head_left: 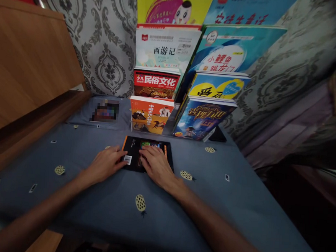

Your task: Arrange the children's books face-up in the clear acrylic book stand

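A thin black book (147, 147) lies flat on the blue cloth (93, 209) in front of a tiered book display. My left hand (105, 165) rests at the book's left edge, fingers stretched out and touching the cover near a white barcode patch. My right hand (155, 164) lies flat on top of the book, fingers spread and pressing down on its cover. Neither hand holds anything.
A stepped rack behind the book carries several upright picture books, among them an orange one (150, 114) and a dark blue one (201, 118). A wooden board (25, 62) stands at the left. Patterned wallpaper (105, 33) backs the rack. The cloth drops off at the right.
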A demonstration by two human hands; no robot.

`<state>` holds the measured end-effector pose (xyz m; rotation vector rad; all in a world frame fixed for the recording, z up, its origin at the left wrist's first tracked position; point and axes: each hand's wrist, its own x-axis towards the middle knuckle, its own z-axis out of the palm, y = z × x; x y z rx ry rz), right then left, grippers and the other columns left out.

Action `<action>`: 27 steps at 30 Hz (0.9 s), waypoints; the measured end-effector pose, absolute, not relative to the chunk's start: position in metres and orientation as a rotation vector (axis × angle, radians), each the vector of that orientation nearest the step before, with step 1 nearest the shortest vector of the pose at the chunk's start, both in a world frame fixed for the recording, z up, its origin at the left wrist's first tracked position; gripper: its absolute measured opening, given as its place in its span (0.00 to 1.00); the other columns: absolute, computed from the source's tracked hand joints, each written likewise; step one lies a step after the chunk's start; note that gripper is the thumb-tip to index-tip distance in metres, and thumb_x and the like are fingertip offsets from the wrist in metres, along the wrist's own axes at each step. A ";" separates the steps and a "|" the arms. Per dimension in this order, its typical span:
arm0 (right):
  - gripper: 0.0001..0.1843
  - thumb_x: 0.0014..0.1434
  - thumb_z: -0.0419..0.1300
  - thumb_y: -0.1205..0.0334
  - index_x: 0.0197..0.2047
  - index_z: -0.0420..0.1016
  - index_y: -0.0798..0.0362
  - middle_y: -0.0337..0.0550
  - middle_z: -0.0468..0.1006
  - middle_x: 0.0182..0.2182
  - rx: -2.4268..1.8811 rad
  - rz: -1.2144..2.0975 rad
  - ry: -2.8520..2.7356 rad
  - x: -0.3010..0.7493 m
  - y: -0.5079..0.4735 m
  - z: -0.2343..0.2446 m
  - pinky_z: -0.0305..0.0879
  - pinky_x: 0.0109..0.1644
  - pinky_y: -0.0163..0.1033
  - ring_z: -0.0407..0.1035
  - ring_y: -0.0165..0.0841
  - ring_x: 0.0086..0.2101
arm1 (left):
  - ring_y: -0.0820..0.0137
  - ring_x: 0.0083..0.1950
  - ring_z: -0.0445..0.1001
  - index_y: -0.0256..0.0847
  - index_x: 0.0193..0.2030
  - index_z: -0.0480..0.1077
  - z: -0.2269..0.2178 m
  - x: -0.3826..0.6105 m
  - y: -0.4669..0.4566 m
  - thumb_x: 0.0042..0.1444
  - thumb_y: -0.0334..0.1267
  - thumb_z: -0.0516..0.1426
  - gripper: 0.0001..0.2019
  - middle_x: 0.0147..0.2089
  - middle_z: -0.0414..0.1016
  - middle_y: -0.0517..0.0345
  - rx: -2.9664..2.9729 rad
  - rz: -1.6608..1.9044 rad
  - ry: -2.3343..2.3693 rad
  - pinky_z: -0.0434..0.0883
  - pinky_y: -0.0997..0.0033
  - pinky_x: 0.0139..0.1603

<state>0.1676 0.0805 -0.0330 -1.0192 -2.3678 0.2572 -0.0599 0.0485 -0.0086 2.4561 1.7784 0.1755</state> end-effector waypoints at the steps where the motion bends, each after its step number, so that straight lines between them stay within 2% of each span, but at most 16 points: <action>1: 0.16 0.67 0.54 0.66 0.55 0.76 0.52 0.53 0.78 0.55 -1.025 0.248 -2.393 0.167 0.079 -0.035 0.65 0.61 0.55 0.69 0.44 0.57 | 0.60 0.48 0.77 0.45 0.57 0.74 -0.008 -0.055 0.049 0.66 0.43 0.55 0.16 0.47 0.77 0.51 2.490 0.173 1.764 0.72 0.65 0.46; 6: 0.19 0.68 0.54 0.65 0.59 0.73 0.57 0.57 0.74 0.59 -1.085 0.251 -2.458 0.164 0.075 -0.043 0.61 0.65 0.57 0.64 0.44 0.63 | 0.58 0.51 0.74 0.40 0.52 0.74 -0.008 -0.044 0.066 0.67 0.36 0.53 0.12 0.49 0.75 0.48 2.667 0.218 1.738 0.72 0.60 0.50; 13: 0.21 0.68 0.51 0.65 0.61 0.72 0.57 0.57 0.73 0.60 -1.084 0.267 -2.455 0.161 0.079 -0.040 0.62 0.66 0.54 0.64 0.43 0.63 | 0.55 0.61 0.71 0.36 0.57 0.70 -0.041 -0.036 0.086 0.68 0.34 0.50 0.15 0.61 0.71 0.40 2.771 0.437 1.773 0.70 0.54 0.57; 20: 0.27 0.66 0.46 0.72 0.66 0.64 0.65 0.61 0.66 0.66 -1.132 0.252 -2.609 0.138 0.095 -0.039 0.53 0.71 0.54 0.56 0.43 0.68 | 0.54 0.66 0.68 0.34 0.60 0.68 -0.059 -0.041 0.087 0.69 0.34 0.46 0.18 0.65 0.68 0.38 2.811 0.559 1.743 0.70 0.51 0.59; 27: 0.27 0.71 0.46 0.61 0.68 0.63 0.65 0.60 0.62 0.68 -1.271 0.238 -2.566 0.151 0.095 -0.039 0.50 0.72 0.55 0.54 0.44 0.69 | 0.54 0.65 0.68 0.34 0.59 0.68 -0.056 -0.040 0.088 0.69 0.34 0.45 0.18 0.65 0.69 0.37 2.812 0.531 1.716 0.69 0.50 0.61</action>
